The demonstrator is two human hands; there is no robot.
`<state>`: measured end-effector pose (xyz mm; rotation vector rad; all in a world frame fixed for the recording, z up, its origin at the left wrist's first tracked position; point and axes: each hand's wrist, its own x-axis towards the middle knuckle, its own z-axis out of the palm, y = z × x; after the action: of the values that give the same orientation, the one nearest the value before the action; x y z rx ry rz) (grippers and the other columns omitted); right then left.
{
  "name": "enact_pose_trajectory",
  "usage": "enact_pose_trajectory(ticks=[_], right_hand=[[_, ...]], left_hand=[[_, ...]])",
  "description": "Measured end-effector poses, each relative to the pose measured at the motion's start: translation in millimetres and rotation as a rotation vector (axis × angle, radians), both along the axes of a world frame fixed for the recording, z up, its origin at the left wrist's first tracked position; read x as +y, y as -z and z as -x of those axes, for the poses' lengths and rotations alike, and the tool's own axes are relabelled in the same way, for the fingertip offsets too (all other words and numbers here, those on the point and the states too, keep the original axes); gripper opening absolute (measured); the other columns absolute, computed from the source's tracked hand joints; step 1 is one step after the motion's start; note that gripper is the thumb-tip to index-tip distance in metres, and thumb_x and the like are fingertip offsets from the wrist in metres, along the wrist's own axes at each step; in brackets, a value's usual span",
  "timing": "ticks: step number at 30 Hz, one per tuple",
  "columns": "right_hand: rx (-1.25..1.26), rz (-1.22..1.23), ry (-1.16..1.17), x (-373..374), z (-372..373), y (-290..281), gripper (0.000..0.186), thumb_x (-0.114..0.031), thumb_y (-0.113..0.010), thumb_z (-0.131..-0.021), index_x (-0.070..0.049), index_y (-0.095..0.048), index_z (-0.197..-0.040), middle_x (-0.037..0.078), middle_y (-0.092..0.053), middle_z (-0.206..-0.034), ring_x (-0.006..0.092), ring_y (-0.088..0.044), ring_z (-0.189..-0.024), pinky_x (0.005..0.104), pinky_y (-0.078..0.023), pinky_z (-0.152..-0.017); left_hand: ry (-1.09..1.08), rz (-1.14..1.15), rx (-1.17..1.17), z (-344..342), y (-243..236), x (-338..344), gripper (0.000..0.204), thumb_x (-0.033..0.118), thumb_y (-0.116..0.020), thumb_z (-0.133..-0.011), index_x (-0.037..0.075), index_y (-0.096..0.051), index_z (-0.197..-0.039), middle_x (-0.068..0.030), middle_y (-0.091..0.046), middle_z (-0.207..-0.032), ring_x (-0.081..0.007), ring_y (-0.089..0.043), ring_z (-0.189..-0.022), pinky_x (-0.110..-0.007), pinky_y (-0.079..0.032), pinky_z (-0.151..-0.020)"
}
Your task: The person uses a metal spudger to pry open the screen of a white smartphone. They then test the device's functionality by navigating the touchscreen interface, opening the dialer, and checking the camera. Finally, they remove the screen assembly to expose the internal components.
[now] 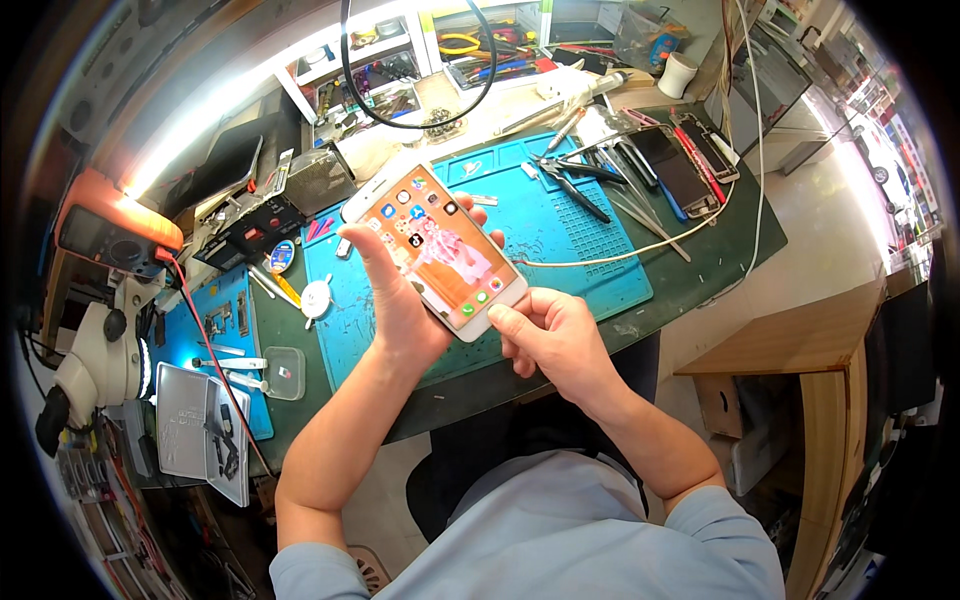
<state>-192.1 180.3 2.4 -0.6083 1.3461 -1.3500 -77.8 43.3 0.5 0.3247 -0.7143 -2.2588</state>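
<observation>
One white-framed smartphone (435,250), screen lit with app icons, held tilted above the near part of the blue repair mat (600,275). Left hand (412,318) closed around it: thumb along left edge, fingertips showing past right edge. Right hand (562,338) at the near-right corner, fingers curled, thumb against the lower bezel; cannot tell whether it pinches or only touches. Step in hand, by judgement: handling or checking the powered-on phone. Working at that corner would call for a steady left grip. Cutting pliers (575,188) lie far right on mat, apart from both hands.
</observation>
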Motion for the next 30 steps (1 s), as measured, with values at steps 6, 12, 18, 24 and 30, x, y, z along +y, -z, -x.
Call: enact_pose_trajectory(ticks=[6, 12, 18, 24, 30], right_hand=[[0.010, -0.003, 0.003, 0.5, 0.8, 2.9, 0.028, -0.028, -0.074, -0.099, -0.003, -0.067, -0.089, 0.002, -0.066, -0.072, 0.0067, -0.059, -0.056, 0.0214, -0.048, -0.051], [0.034, 0.016, 0.007, 0.1, -0.6, 5.2, 0.029, -0.029, -0.074, -0.099, -0.002, -0.067, -0.090, 0.003, -0.067, -0.072, 0.0069, -0.061, -0.058, 0.0218, -0.049, -0.052], [0.045, 0.002, -0.002, -0.1, -1.7, 2.2, 0.029, -0.029, -0.074, -0.099, -0.002, -0.068, -0.092, 0.003, -0.068, -0.073, 0.0073, -0.061, -0.058, 0.0224, -0.050, -0.052], [0.051, 0.035, -0.013, 0.3, -1.6, 5.9, 0.029, -0.029, -0.074, -0.099, -0.001, -0.068, -0.093, 0.004, -0.069, -0.075, 0.0077, -0.063, -0.060, 0.0230, -0.051, -0.053], [0.053, 0.033, -0.018, 0.5, -1.3, 4.3, 0.028, -0.028, -0.073, -0.099, -0.001, -0.068, -0.093, 0.004, -0.069, -0.075, 0.0078, -0.063, -0.060, 0.0230, -0.051, -0.053]], left_hand=[[-0.049, 0.010, -0.047, 1.2, -1.6, 2.0, 0.116, 0.097, -0.053, -0.071, -0.001, -0.052, -0.133, -0.0139, -0.064, -0.117, -0.0341, -0.066, -0.110, -0.050, -0.057, -0.097], [0.028, 0.102, 0.012, -1.2, 0.4, -1.2, 0.106, 0.094, -0.046, -0.080, 0.012, -0.045, -0.147, -0.0113, -0.060, -0.127, -0.0250, -0.062, -0.117, -0.051, -0.056, -0.100], [0.031, 0.075, 0.024, -2.1, 3.8, -3.8, 0.105, 0.094, -0.044, -0.080, 0.013, -0.045, -0.147, -0.0106, -0.060, -0.127, -0.0246, -0.062, -0.116, -0.051, -0.056, -0.100], [0.071, 0.077, 0.052, -2.0, 3.1, -5.5, 0.106, 0.096, -0.045, -0.078, 0.012, -0.048, -0.144, -0.0108, -0.060, -0.127, -0.0297, -0.063, -0.114, -0.050, -0.057, -0.097], [0.068, -0.063, 0.004, -3.4, 4.5, -4.9, 0.108, 0.098, -0.046, -0.074, 0.012, -0.055, -0.138, -0.0110, -0.066, -0.122, -0.0338, -0.067, -0.106, -0.052, -0.058, -0.092]])
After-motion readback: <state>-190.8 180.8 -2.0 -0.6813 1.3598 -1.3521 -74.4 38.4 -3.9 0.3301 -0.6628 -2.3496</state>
